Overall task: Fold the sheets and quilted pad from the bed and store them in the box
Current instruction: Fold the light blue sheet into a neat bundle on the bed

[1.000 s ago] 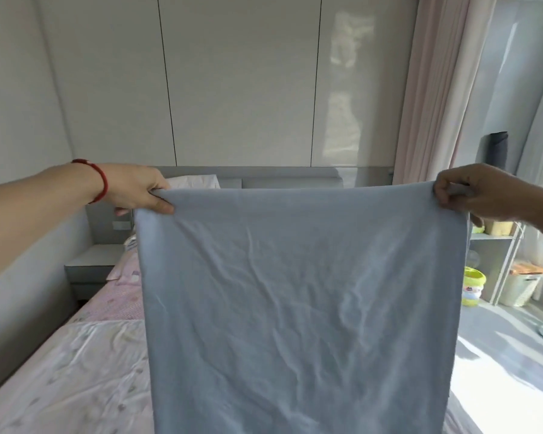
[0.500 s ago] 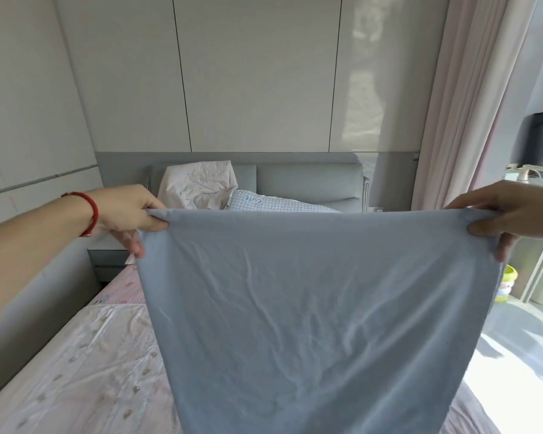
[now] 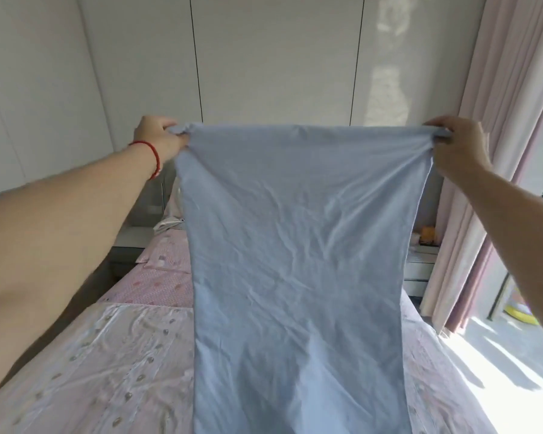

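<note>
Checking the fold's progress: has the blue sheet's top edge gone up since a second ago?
Yes. The blue sheet now has its top edge up on the wall panels, hiding the headboard it sat level with earlier.

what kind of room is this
Most likely a bedroom. A bed with a pale pink patterned cover fills the foreground, a nightstand stands beside it, and pink curtains hang by a sunlit window. Both hands hold up a light blue sheet over the bed.
</note>
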Demonstrator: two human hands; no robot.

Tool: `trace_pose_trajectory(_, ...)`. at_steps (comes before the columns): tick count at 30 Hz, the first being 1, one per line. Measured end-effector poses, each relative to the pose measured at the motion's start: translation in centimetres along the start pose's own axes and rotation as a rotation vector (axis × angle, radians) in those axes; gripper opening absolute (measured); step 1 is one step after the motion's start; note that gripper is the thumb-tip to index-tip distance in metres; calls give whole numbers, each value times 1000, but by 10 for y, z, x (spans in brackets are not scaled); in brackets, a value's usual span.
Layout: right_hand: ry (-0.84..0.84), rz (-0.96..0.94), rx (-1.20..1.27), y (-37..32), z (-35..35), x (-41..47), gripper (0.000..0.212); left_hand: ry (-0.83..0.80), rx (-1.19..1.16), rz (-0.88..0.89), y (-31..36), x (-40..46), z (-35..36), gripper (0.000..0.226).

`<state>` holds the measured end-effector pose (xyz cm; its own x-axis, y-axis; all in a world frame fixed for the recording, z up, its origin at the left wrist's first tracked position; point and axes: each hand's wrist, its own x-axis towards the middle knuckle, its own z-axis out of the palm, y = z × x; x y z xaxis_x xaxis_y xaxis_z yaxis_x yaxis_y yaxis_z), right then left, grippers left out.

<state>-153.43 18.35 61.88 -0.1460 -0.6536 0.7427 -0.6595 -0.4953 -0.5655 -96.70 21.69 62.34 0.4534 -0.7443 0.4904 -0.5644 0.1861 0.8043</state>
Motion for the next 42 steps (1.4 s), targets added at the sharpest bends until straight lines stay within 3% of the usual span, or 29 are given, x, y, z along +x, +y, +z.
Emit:
trace_pose_trajectory(4,68,-49,59,-18,-43,7,51,77,-19,127,76,-51,-16,22)
trace_pose_trajectory(7,19,-50,70,-19,-64,-37,48,28,26,178,67,-101,-17,28)
trace_pose_trajectory(11,-153,68,-12,25,-49,-151,41,-103,60,79,-26,-208,10,25)
trace_pose_trajectory(15,-373,254,-155,102,-2,-301,29,-257,154,-199,-166,-341,51,26)
trace_pose_trajectory(17,-488,343,-201,140,16,-389,33,-334,177,-373,-234,-417,68,23)
trace_pose_trajectory(20,-640,533,-257,190,31,-516,56,-424,249,-537,-318,-536,81,20)
trace_pose_trajectory(22,-723,619,-328,221,32,-600,61,-497,268,-631,-361,-601,74,24)
trace_pose_trajectory(25,-796,775,-404,215,10,-683,59,-592,333,-699,-405,-673,54,49)
trace_pose_trajectory(28,-825,927,-418,209,-19,-746,63,-635,394,-742,-419,-733,31,38)
trace_pose_trajectory(30,-820,990,-427,217,-35,-779,73,-661,423,-715,-420,-759,19,29)
trace_pose_trajectory(32,-822,999,-428,228,-44,-803,74,-653,429,-696,-425,-779,12,35)
trace_pose_trajectory(37,-1038,870,-431,227,-37,-804,57,-755,413,-799,-424,-777,22,49)
trace_pose_trajectory(40,-971,914,-473,238,-19,-796,30,-695,466,-832,-427,-757,42,41)
trace_pose_trajectory(42,-961,872,-553,248,-4,-790,43,-660,454,-825,-433,-742,57,58)
